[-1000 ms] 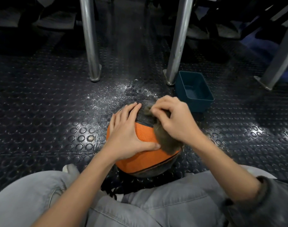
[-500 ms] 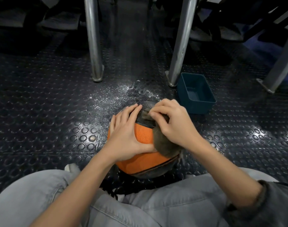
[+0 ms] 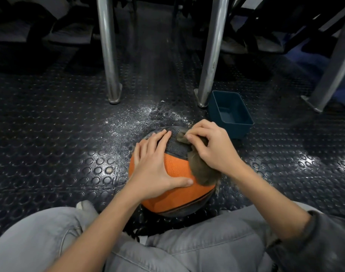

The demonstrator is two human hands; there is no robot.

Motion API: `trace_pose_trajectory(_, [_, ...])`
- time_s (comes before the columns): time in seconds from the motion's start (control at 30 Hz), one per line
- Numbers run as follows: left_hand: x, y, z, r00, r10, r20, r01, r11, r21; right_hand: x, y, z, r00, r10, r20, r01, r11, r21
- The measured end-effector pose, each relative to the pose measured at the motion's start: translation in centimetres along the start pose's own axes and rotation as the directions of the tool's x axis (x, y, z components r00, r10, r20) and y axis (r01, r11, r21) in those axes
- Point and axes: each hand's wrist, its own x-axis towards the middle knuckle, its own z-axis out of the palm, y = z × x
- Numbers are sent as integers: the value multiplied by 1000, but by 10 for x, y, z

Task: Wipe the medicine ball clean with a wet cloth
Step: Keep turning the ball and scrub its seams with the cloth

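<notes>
- One ball [image 3: 175,173] — orange with dark grey bands.
- One cloth [image 3: 203,171], brownish.
- Two hands: one left hand [image 3: 154,163], one right hand [image 3: 210,146].
- One tub [image 3: 238,132] — teal, rectangular.
- Three posts [image 3: 108,50] of bare metal: two near the middle, a third at the right edge.
- One sock [image 3: 85,206], pale.
- Two trouser legs [image 3: 40,242], grey.
</notes>
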Motion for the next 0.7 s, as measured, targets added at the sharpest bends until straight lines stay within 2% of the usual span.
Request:
trace_pose_trajectory(0.07, [-1,0,0,1000,16,8,-16,1000,10,14,20,0,991,133,-1,-133,991,8])
trace_pose_trajectory(0.13, [-1,3,1,1000,14,16,-14,1000,9,22,35,0,952,307,17,-307,950,47])
trace_pose_trajectory(0.17, [-1,3,1,1000,6,12,-6,1000,2,23,36,2,939,343,15,-343,936,73])
trace_pose_trajectory(0.23, [0,3,-1,1000,-16,7,16,1000,-4,19,25,3,950,311,-6,-310,947,91])
trace_pose_trajectory(0.3, [0,-1,-3,999,-34,9,34,999,-6,6,3,5,988,151,-41,-148,986,77])
trace_pose_trajectory(0.37, [0,-6,-6,999,-51,12,51,999,-18,-6,-14,8,1000,-26,-9,26,998,56])
trace_pose_trajectory(0.4, [1,-8,-7,999,-50,20,51,998,-30,-5,-14,7,998,-59,9,58,997,50])
trace_pose_trajectory(0.47, [4,-7,-9,998,-43,50,45,998,-48,9,5,8,1000,26,-8,-25,999,37])
trace_pose_trajectory(0.57, [5,-3,-9,997,-31,69,34,999,-41,19,34,3,946,323,-9,-321,944,74])
trace_pose_trajectory(0.63, [4,-2,-7,999,-17,39,18,999,-30,14,34,2,933,359,-26,-354,929,109])
trace_pose_trajectory(0.7, [2,-2,-6,1000,-25,18,25,1000,-11,5,19,4,956,287,-68,-280,955,97])
